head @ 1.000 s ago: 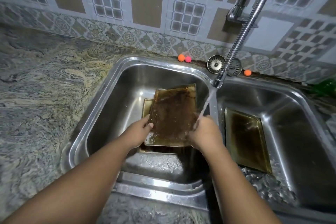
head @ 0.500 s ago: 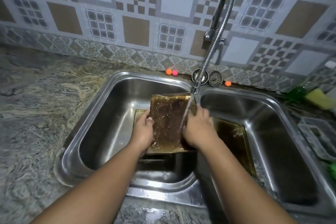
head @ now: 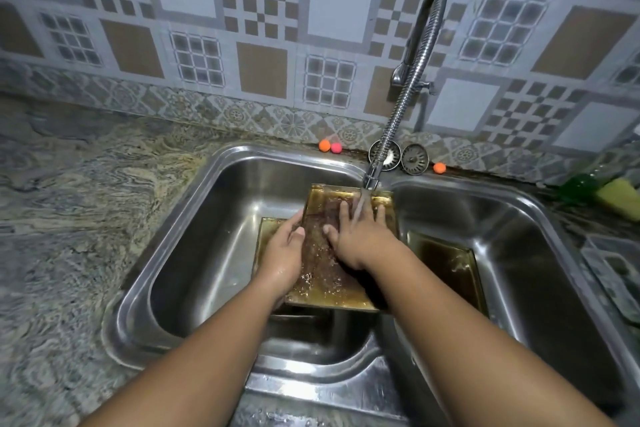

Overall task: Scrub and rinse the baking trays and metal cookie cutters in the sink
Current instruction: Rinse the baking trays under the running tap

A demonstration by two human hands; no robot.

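A gold baking tray (head: pixel 323 282) with a brown, wet surface is held tilted over the left sink basin (head: pixel 214 218). My left hand (head: pixel 282 255) grips its left edge, thumb on top. My right hand (head: pixel 356 234) lies flat on the tray's upper face with fingers spread, under the running water from the faucet (head: pixel 372 180). A second gold tray (head: pixel 265 232) lies beneath in the left basin, mostly hidden. A third tray (head: pixel 450 267) leans in the right basin (head: pixel 540 253). No cookie cutters are visible.
Two sink strainers (head: pixel 414 159) and small orange and pink balls (head: pixel 329 146) sit on the ledge behind the sink. A yellow sponge (head: pixel 618 199) and green bottle (head: pixel 578 185) are at the right. A clear container (head: pixel 613 270) stands beside the right basin. Marbled counter (head: pixel 69 218) extends left.
My right hand has moved from the tray's right edge onto its face, fingers spread under the stream. The view has tilted upward, showing more wall and faucet.
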